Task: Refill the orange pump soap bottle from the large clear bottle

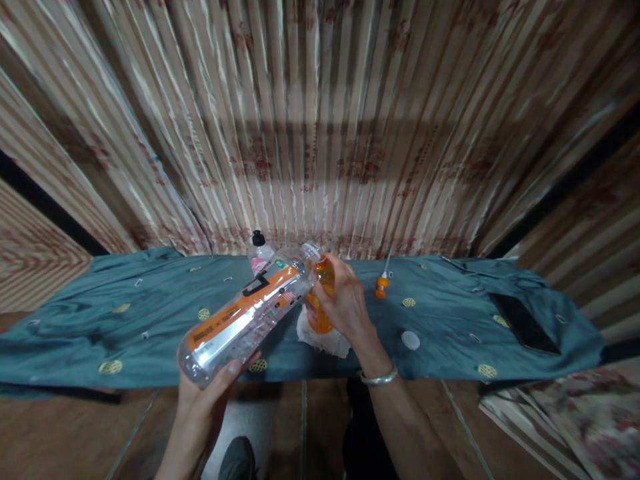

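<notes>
Tilting over the teal cloth (150, 313), the clear plastic bottle (247, 313) is held at its base by the left hand (210, 393), fingers closed around it; its open mouth meets the small orange bottle (320, 300), which the right hand (345, 303) grips upright on a white tissue (325, 341); an orange nozzle cap (382, 285) lies near.

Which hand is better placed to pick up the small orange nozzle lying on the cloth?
Probably the right hand: it is nearer the orange nozzle. The left hand grips the clear bottle.
</notes>
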Available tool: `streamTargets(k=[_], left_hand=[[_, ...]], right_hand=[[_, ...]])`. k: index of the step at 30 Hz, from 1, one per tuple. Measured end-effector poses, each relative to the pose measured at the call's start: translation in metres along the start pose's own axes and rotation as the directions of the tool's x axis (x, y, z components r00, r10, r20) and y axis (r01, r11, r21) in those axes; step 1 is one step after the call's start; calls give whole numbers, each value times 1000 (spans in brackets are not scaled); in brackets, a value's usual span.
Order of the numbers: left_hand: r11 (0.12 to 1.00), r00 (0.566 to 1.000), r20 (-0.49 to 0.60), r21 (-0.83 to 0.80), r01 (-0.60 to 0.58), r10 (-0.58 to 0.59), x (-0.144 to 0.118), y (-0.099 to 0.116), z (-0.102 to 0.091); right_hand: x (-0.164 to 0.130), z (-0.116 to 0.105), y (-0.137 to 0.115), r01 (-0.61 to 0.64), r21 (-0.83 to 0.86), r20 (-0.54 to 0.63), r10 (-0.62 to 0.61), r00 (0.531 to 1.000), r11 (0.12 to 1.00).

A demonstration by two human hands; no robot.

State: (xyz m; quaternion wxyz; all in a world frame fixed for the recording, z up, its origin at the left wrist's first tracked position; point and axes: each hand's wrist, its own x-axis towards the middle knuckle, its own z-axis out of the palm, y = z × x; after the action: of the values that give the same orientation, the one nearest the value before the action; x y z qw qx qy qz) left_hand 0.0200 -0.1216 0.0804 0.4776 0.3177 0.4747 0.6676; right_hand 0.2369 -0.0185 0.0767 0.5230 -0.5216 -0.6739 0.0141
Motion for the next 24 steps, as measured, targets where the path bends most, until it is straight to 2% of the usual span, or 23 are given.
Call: streamTargets(k=[5, 12, 20, 24], left_hand=[[1000, 1000, 6, -8, 10, -10, 0, 1, 2], [993, 994, -22, -60, 106, -108, 0, 2, 1], [989, 994, -7, -96, 108, -109, 8, -3, -12], [982, 988, -12, -113, 153, -155, 11, -3, -16]], right_hand=[[-1, 0, 1, 23, 6, -10, -23, 1000, 1000], [-3, -1, 4, 50, 1, -12, -50, 999, 999], [-1, -4, 8, 28, -8, -10, -28, 1000, 1000], [0, -5, 10, 38, -14, 0, -38, 999, 999]])
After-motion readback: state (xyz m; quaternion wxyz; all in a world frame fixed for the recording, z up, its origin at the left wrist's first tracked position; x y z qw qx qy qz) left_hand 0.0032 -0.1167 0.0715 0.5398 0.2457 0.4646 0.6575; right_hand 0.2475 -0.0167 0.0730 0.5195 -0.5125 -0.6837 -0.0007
